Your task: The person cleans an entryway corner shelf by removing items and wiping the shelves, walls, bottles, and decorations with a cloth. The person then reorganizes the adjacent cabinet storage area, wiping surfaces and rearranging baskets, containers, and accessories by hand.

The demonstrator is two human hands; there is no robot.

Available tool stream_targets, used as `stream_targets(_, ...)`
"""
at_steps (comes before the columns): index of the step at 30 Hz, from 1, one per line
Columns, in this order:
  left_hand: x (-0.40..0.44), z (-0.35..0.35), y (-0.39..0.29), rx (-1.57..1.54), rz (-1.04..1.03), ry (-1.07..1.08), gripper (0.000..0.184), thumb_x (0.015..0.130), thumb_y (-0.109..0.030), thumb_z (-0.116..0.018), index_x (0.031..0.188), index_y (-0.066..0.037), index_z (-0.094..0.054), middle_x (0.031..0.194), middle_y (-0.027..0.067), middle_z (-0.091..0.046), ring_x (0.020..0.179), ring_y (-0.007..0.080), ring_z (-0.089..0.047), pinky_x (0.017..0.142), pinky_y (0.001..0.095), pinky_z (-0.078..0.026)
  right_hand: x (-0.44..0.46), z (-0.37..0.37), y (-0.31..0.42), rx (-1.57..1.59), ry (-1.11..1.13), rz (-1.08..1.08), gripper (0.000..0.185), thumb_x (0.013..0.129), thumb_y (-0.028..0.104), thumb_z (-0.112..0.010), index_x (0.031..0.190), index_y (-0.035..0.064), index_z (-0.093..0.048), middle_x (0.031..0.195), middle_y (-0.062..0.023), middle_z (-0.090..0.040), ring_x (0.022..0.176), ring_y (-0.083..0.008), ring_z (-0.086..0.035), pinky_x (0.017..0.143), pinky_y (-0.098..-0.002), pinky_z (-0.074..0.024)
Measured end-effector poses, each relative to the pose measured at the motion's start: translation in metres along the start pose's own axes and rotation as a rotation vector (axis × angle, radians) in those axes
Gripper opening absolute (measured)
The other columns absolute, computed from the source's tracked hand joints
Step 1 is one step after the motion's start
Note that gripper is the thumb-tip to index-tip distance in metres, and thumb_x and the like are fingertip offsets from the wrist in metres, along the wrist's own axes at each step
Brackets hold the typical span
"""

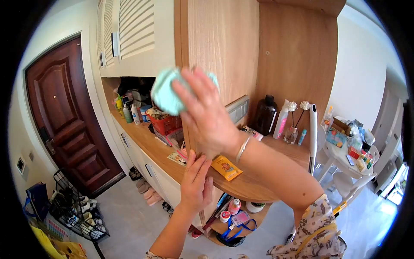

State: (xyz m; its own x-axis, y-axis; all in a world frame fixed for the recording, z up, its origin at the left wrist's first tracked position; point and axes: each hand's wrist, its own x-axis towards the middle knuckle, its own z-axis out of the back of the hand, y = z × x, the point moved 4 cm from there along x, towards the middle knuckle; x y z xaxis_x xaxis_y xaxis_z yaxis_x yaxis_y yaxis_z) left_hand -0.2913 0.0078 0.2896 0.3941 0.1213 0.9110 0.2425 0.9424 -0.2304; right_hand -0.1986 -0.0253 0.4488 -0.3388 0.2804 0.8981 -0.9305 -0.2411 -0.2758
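Observation:
My right hand [211, 110], slightly blurred, has a mint-green cloth [167, 91] under its fingers. The cloth lies against the vertical edge of the wooden cabinet panel [222, 47], at about the height where the upper doors end. Lower down, my left hand [196, 181] rests with its fingers stretched out at the foot of the panel, near the counter [166, 162]. Just right of those fingers lies a yellow packet [227, 167]. A red basket [164, 125] stands in the open niche behind the panel edge.
A dark bottle [266, 115], a pink-and-white bottle [281, 121] and a reed diffuser [291, 134] stand on the counter's right part. A white upright pole [313, 129] is close to my right arm. Shoes [148, 192] line the floor at left, near a brown door [71, 112].

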Motion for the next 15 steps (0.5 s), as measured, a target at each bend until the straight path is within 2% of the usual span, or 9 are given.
stream_targets(4,0.002,0.001,-0.002,-0.014,-0.012,-0.019,0.044,0.079,0.003,-0.059,0.123,0.004,-0.057,0.132,0.0212,-0.051,0.136,0.0438,-0.036,0.112,0.0483,-0.030,-0.036,-0.002,0.007,0.017,0.147,0.050,0.060,0.079,0.003,-0.062,0.137,0.0057,-0.048,0.145,-0.0166,-0.039,0.138,-0.0407,-0.031,0.111,-0.0531,-0.0300)
stream_targets(6,-0.002,0.004,0.000,-0.020,0.001,-0.016,0.043,0.079,0.003,-0.059,0.122,0.004,-0.058,0.132,0.0212,-0.051,0.136,0.0434,-0.036,0.112,0.0481,-0.029,-0.038,0.006,0.006,-0.060,0.343,0.249,0.060,0.076,0.003,-0.059,0.135,0.0065,-0.052,0.145,-0.0126,-0.042,0.138,-0.0353,-0.035,0.110,-0.0517,-0.0330)
stream_targets(7,-0.005,0.006,0.003,-0.086,0.040,0.009,0.042,0.079,0.002,-0.059,0.121,0.005,-0.058,0.131,0.0214,-0.051,0.136,0.0425,-0.036,0.112,0.0477,-0.029,-0.030,0.013,-0.002,-0.190,0.395,0.397,0.058,0.073,0.015,-0.065,0.129,0.0035,-0.056,0.142,-0.0137,-0.045,0.137,-0.0323,-0.037,0.110,-0.0486,-0.0341)
stream_targets(8,-0.011,0.007,0.006,-0.153,0.081,0.032,0.041,0.079,0.002,-0.059,0.120,0.005,-0.058,0.131,0.0217,-0.052,0.137,0.0417,-0.036,0.112,0.0473,-0.029,-0.019,0.018,-0.005,-0.256,0.355,0.441,0.051,0.076,0.014,-0.059,0.126,0.0031,-0.057,0.140,-0.0128,-0.047,0.135,-0.0316,-0.039,0.108,-0.0465,-0.0364)
stream_targets(9,-0.021,0.009,0.011,-0.186,0.140,-0.007,0.040,0.081,0.002,-0.057,0.121,0.005,-0.057,0.130,0.0201,-0.053,0.135,0.0378,-0.040,0.111,0.0445,-0.031,-0.002,0.023,-0.007,-0.244,0.275,0.398,0.047,0.077,0.014,-0.057,0.122,0.0023,-0.060,0.137,-0.0124,-0.050,0.134,-0.0315,-0.041,0.107,-0.0460,-0.0374)
stream_targets(10,-0.034,0.004,0.017,-0.186,0.156,0.003,0.040,0.081,0.002,-0.057,0.121,0.005,-0.057,0.130,0.0201,-0.053,0.135,0.0378,-0.040,0.111,0.0445,-0.031,0.012,0.026,-0.008,-0.237,0.195,0.348,0.043,0.077,0.014,-0.055,0.118,0.0015,-0.062,0.135,-0.0119,-0.052,0.133,-0.0314,-0.042,0.106,-0.0456,-0.0384)
stream_targets(12,-0.065,0.000,0.033,-0.261,0.307,-0.235,0.038,0.086,0.003,-0.053,0.123,0.004,-0.056,0.129,0.0181,-0.055,0.129,0.0322,-0.047,0.109,0.0411,-0.034,0.024,0.015,-0.005,-0.240,0.118,0.304,0.039,0.076,0.014,-0.057,0.112,0.0000,-0.064,0.128,-0.0127,-0.056,0.129,-0.0312,-0.045,0.105,-0.0443,-0.0389)
stream_targets(13,-0.079,-0.002,0.038,-0.230,0.380,-0.278,0.036,0.089,0.003,-0.050,0.125,0.004,-0.055,0.127,0.0153,-0.057,0.122,0.0254,-0.052,0.106,0.0369,-0.038,0.025,0.012,0.000,-0.256,0.034,0.276,0.036,0.074,0.013,-0.058,0.106,-0.0016,-0.066,0.121,-0.0135,-0.059,0.125,-0.0310,-0.048,0.104,-0.0431,-0.0395)
stream_targets(15,-0.099,-0.010,0.045,-0.371,0.497,-0.296,0.035,0.089,0.003,-0.051,0.125,0.005,-0.055,0.127,0.0144,-0.057,0.120,0.0232,-0.053,0.104,0.0354,-0.040,0.010,0.002,0.018,-0.316,0.152,0.226,0.037,0.073,0.011,-0.058,0.106,-0.0025,-0.065,0.121,-0.0146,-0.059,0.123,-0.0309,-0.049,0.103,-0.0431,-0.0408)
